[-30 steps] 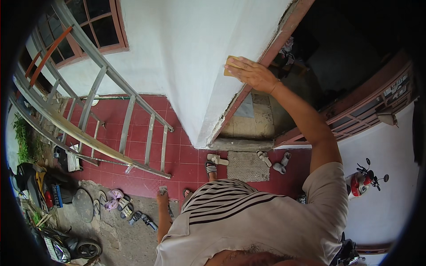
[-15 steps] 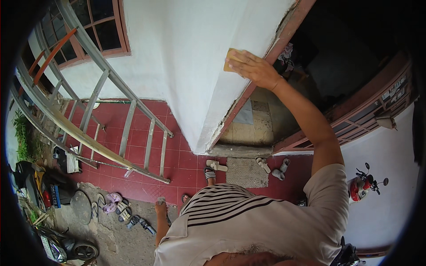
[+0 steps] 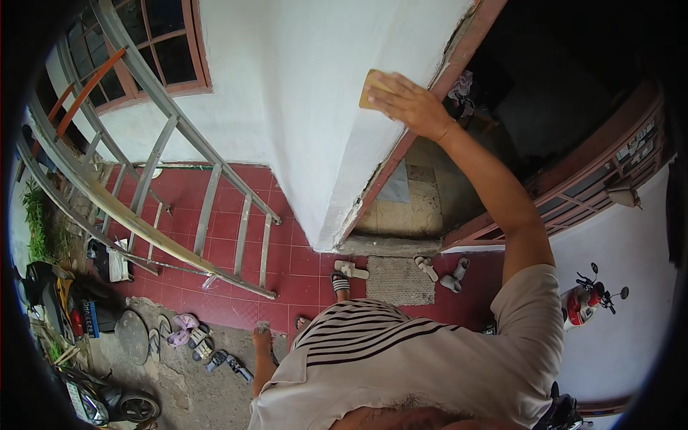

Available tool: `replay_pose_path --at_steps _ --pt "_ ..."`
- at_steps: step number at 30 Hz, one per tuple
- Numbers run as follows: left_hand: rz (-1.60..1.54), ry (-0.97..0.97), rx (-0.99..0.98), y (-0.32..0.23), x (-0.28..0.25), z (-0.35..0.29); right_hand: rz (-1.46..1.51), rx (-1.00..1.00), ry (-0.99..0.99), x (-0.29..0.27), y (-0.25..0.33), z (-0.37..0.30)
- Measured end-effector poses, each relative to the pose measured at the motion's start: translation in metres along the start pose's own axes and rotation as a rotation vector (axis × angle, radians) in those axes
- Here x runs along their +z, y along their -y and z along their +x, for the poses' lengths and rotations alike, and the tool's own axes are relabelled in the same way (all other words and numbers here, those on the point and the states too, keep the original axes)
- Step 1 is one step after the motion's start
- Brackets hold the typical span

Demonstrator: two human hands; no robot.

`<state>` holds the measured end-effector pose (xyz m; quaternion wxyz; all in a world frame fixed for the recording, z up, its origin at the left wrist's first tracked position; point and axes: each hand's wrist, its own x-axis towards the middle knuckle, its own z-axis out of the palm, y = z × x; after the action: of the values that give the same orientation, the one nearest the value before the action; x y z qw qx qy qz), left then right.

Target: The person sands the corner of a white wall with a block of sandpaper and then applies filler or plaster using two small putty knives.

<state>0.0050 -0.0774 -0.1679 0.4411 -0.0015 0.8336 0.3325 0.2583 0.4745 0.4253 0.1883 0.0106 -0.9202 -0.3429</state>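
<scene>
My right hand point(image 3: 412, 106) is raised to the white wall point(image 3: 315, 93), beside the brown door frame. Its fingers lie over a tan piece of sandpaper point(image 3: 368, 92), pressing it flat on the wall; part of the sheet is hidden under them, and the fingers are slightly blurred. Low at my side hangs my left hand point(image 3: 263, 338), its fingers closed around something small and greyish that I cannot make out. A rough, chipped edge runs between the wall and the door frame point(image 3: 401, 154).
A metal ladder point(image 3: 175, 136) stands at left on red tiles point(image 3: 297, 269). A doormat point(image 3: 400, 279) and slippers point(image 3: 426, 269) lie by the doorway. More footwear point(image 3: 201, 340) and motorbikes point(image 3: 61, 304) are at lower left. A window point(image 3: 161, 43) is at upper left.
My right hand and the sandpaper have shifted slightly up and left along the wall. My left hand stays low at my side.
</scene>
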Motion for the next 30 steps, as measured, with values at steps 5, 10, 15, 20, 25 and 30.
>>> replay_pose_path --at_steps 5,10,15,20,25,30 --pt "-0.045 -0.001 0.047 0.012 -0.001 0.004 -0.313 0.265 -0.306 -0.059 -0.065 0.031" --pt "-0.067 0.007 0.036 0.020 -0.005 0.003 0.139 0.035 0.113 0.032 0.046 -0.018" --pt "0.019 0.020 -0.029 0.002 -0.007 -0.005 -0.022 0.098 -0.005 -0.012 -0.006 -0.017" --pt "0.019 0.009 -0.045 0.004 -0.003 -0.003 -0.233 0.319 -0.219 -0.043 -0.032 0.013" --pt "-0.010 0.080 -0.026 0.004 -0.004 0.002 0.069 0.259 0.007 0.047 0.078 -0.043" --pt "0.035 0.088 0.065 0.013 -0.009 0.015 -0.063 0.337 -0.073 -0.004 0.017 -0.028"
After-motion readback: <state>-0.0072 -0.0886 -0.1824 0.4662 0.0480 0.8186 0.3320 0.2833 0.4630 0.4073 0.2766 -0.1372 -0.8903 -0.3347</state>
